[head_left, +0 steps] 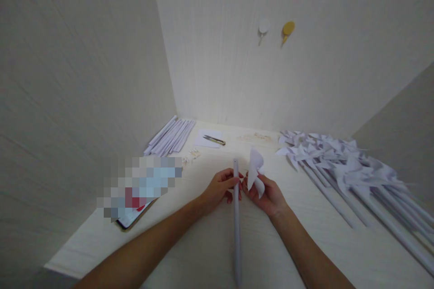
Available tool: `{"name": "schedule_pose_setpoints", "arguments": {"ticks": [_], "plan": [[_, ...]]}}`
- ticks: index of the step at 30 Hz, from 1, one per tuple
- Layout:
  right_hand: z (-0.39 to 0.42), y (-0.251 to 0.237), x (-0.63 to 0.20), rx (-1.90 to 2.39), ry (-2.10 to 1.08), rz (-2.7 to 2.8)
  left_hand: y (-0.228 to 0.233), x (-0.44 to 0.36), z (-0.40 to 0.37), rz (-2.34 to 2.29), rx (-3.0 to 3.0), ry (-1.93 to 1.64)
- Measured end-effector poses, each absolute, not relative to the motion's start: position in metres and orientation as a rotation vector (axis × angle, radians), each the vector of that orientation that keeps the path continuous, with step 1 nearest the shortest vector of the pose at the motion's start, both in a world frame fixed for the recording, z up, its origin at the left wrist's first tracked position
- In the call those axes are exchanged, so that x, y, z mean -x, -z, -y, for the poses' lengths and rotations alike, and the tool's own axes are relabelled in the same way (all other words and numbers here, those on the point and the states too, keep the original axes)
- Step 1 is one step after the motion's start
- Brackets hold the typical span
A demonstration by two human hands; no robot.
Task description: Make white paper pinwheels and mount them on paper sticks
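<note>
My left hand (pixel 219 191) is closed around a rolled white paper stick (pixel 236 230) near its upper end. The stick runs down toward the bottom of the view, and a small dark spot shows near its top. Just right of it, my right hand (pixel 269 195) grips a folded white paper pinwheel (pixel 257 167), turned nearly edge-on. The fingertips of both hands come close together beside the stick; whether they pinch something small there I cannot make out.
Finished paper pinwheels (pixel 325 153) on sticks are heaped at right. Several paper sticks (pixel 171 137) lie at back left. Thread snips (pixel 214 140) rest on a paper sheet (pixel 202 139), near small pale pieces (pixel 193 154). A phone (pixel 135 216), partly blurred, lies left. Two hooks (pixel 288 28) hang on the wall.
</note>
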State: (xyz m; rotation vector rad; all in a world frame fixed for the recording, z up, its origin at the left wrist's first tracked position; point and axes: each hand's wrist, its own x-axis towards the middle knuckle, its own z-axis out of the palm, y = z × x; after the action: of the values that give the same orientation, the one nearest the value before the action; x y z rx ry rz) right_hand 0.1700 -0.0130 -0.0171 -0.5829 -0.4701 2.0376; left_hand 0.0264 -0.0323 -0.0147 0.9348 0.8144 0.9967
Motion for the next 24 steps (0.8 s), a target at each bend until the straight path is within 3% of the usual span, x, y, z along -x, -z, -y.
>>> {"name": "schedule_pose_setpoints", "arguments": {"ticks": [24], "plan": [[0.0091, 0.0254, -0.1721, 0.61, -1.995, 0.495, 0.0148, -0.0229, 0.0346, -0.828, -1.074, -0.933]]}}
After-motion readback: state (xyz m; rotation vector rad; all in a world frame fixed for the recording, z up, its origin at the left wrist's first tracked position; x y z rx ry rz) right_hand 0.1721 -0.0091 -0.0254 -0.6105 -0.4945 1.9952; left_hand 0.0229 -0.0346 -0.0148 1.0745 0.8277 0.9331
